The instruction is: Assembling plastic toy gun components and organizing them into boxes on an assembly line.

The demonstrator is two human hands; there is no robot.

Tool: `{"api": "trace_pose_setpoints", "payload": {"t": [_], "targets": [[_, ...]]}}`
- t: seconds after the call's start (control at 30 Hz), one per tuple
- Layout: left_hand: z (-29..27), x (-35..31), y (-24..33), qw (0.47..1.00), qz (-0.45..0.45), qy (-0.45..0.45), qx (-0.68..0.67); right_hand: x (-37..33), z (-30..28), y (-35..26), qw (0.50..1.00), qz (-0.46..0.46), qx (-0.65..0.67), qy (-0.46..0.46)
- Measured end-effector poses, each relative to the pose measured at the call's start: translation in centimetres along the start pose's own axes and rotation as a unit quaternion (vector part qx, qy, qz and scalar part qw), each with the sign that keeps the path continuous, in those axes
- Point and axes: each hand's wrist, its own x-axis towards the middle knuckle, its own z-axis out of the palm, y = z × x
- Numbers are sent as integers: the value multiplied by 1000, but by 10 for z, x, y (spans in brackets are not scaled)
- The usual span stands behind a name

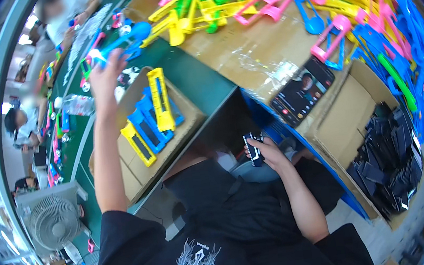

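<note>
My right hand grips small black item; light, steady hold serves best. Blue plastic piece just right of my blurred left hand; cannot tell if grasped.

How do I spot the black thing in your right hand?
Find the open box of black parts on the right. Left of it, the right hand holds the black thing, white-marked and, unlike those parts, outside the box.
</note>
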Motion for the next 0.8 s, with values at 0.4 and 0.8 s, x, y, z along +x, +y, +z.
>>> {"api": "trace_pose_setpoints", "payload": {"t": [0.4,0.8], "targets": [[9,-252,17,781,-261,-74,-563,-26,7,-15,996,-14,-63,58],[106,-308,-102,807,-328,-270,-411,-40,6,-15,981,-131,46,133]]}}
